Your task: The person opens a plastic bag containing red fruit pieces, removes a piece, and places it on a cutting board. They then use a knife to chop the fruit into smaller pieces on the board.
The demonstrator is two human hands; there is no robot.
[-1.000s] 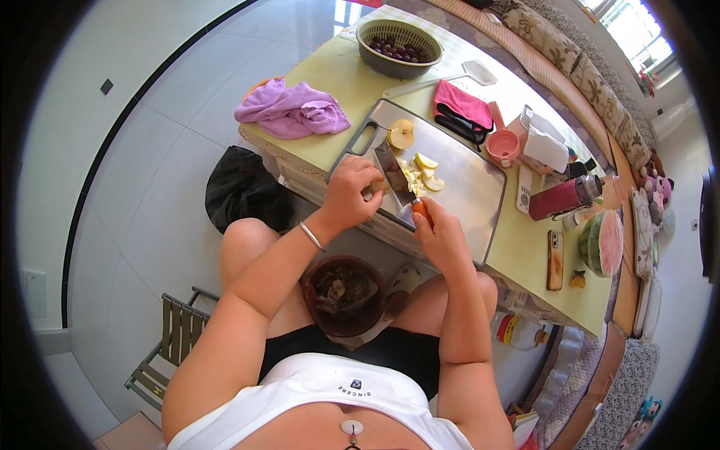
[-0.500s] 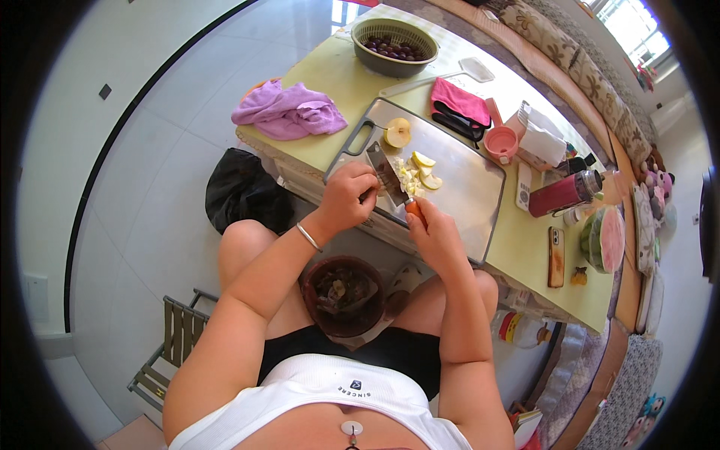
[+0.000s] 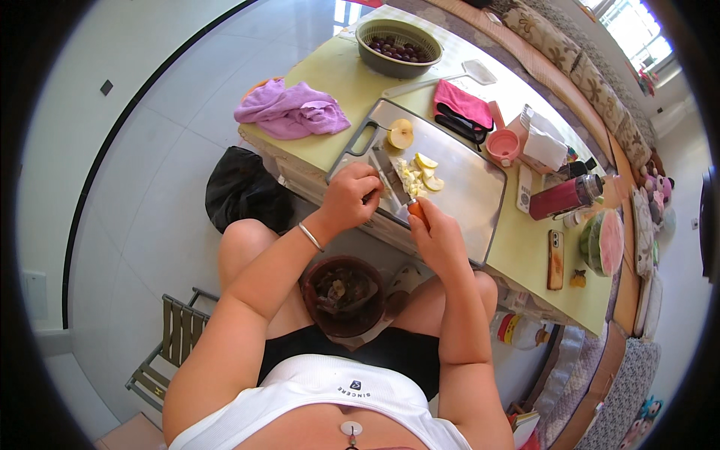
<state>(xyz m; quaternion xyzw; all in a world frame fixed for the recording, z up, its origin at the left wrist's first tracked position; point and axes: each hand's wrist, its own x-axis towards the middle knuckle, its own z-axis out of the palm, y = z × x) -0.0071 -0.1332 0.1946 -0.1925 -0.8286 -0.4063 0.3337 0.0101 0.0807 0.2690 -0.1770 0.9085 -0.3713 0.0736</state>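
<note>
My right hand [image 3: 441, 234] is closed round the orange handle of a broad-bladed kitchen knife [image 3: 387, 166]. Its blade stands over the cutting board [image 3: 469, 202], just left of a small heap of chopped pale fruit [image 3: 409, 180]. Close to the blade's left side, my left hand [image 3: 351, 195] is closed with curled fingers; whatever they hold, if anything, is hidden. Fruit slices [image 3: 429, 178] with yellow-green skin lie right of the heap. Farther back on the board rests a cut half of yellow-skinned fruit [image 3: 400, 134], an apple or a pear, its cut face showing.
Behind the board stand a colander of dark round fruit [image 3: 397, 52] and a white fly swatter [image 3: 476, 72]. A purple cloth [image 3: 292, 112] lies left. On the right are a bottle [image 3: 562, 198], a phone [image 3: 555, 259] and cut watermelon [image 3: 601, 244]. A scrap bin [image 3: 343, 296] sits between my knees.
The knife blade has tilted slightly beside the chopped heap and catches more light. Both hands stay nearly in place; the whole view has shifted a little.
</note>
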